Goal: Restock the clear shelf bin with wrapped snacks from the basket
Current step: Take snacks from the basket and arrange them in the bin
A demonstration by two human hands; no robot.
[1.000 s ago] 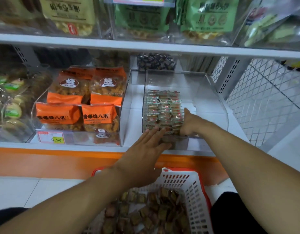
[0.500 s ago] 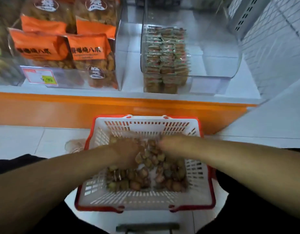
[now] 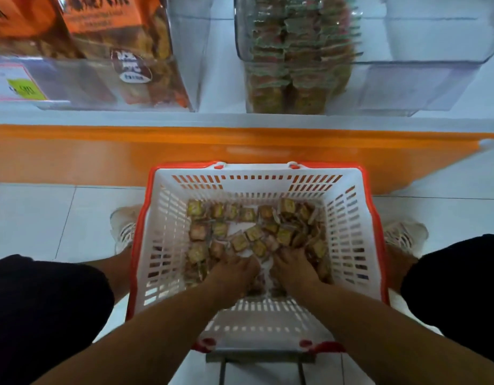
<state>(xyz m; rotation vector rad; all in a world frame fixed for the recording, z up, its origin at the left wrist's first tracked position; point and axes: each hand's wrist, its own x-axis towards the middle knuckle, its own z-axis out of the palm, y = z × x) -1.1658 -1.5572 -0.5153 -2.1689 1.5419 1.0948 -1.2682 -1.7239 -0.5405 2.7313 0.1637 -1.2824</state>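
Observation:
A white basket [image 3: 348, 218] with a red rim sits on the floor between my feet. Its bottom is covered with several small wrapped snacks [image 3: 248, 234]. My left hand [image 3: 231, 272] and my right hand [image 3: 293, 266] are both down in the basket's near side, side by side, fingers dug into the pile and curled around wrapped snacks. The fingertips are hidden among the wrappers. Above, on the shelf, stands the clear shelf bin [image 3: 423, 79]; neat stacks of the same wrapped snacks [image 3: 298, 59] fill its left part, and its right part holds nothing.
To the left on the shelf is another clear bin with orange snack bags [image 3: 106, 31] and a price tag [image 3: 16, 84]. An orange shelf base [image 3: 101, 154] runs across below the shelf edge. My shoes [image 3: 123, 226] flank the basket on the white tiled floor.
Both hands left the shelf bin, dropped into the basket, and have now dug deeper into the snack pile at its near side. The view has tilted further down.

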